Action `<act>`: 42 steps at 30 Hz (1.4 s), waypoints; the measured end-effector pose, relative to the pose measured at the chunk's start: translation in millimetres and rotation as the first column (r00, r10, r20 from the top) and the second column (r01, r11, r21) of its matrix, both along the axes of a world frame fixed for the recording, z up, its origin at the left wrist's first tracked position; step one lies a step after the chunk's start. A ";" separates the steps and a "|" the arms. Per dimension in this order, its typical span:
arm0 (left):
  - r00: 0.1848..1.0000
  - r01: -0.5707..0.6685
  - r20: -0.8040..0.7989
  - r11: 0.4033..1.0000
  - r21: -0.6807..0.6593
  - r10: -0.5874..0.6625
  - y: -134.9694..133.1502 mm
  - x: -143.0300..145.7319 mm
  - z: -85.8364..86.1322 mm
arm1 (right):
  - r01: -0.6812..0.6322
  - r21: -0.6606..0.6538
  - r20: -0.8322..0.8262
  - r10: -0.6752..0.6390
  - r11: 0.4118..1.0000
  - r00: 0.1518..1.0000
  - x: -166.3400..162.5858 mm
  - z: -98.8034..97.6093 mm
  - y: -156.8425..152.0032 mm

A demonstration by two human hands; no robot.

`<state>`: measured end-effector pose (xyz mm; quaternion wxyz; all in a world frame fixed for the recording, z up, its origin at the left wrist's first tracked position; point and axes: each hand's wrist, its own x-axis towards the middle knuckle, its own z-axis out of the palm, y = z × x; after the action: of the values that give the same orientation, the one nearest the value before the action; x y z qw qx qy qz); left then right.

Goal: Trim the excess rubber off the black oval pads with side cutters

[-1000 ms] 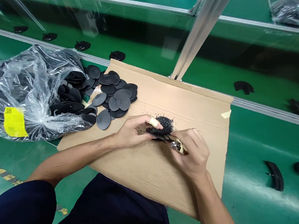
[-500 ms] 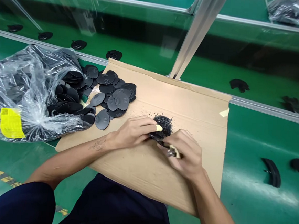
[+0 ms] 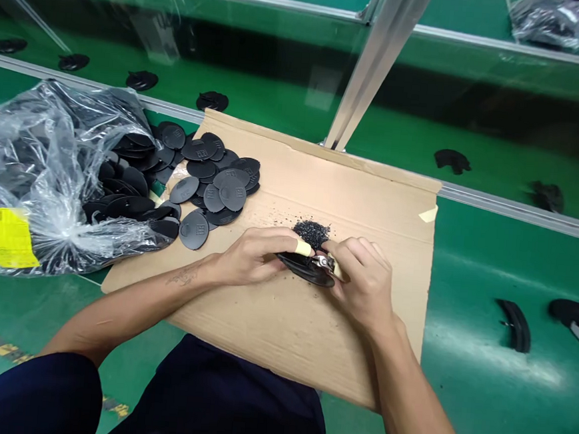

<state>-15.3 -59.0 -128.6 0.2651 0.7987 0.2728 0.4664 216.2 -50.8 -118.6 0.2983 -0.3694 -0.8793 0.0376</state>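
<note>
My left hand [image 3: 254, 256] is closed on a black oval plastic part [image 3: 305, 270], held just above a brown cardboard sheet [image 3: 370, 210]; its forefinger wears a yellow finger cot. My right hand [image 3: 364, 284] is closed on a small metal-tipped tool [image 3: 326, 265] whose tip touches the part's edge. A little heap of black shavings [image 3: 311, 233] lies on the cardboard just beyond the two hands.
A pile of black oval parts [image 3: 212, 179] spills onto the cardboard from a clear plastic bag [image 3: 47, 171] with a yellow label at the left. More black parts lie on the green conveyor [image 3: 498, 166] beyond and on the table at the right. A metal post [image 3: 377, 57] rises behind the cardboard.
My right hand turned and brought the tool's tip up onto the part's edge. The part in my left hand now lies flatter. The view shifted slightly.
</note>
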 end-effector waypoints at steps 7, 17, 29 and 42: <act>1.000 -0.001 0.015 1.000 0.013 0.000 -1.8 1.5 -1.3 | 0.025 0.090 0.041 -0.029 0.996 0.999 -1.4 0.5 -2.4; 0.999 -0.026 0.049 0.999 0.044 0.024 -6.4 3.1 -5.0 | 0.061 0.157 0.124 -0.081 0.986 0.989 -2.2 7.6 -6.2; 0.998 -0.033 -0.053 0.996 0.077 0.037 -4.9 1.6 5.0 | 0.148 0.041 0.155 -0.153 0.988 0.976 1.9 1.2 -5.7; 0.961 -0.149 -0.212 0.977 0.155 0.180 0.0 -4.5 1.3 | 0.096 -0.137 -0.064 -0.105 0.986 0.992 4.3 -1.6 3.2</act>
<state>-19.8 -59.0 -127.3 0.1370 0.8370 0.3338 0.4113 220.5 -47.6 -120.2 0.3055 -0.4309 -0.8439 0.0944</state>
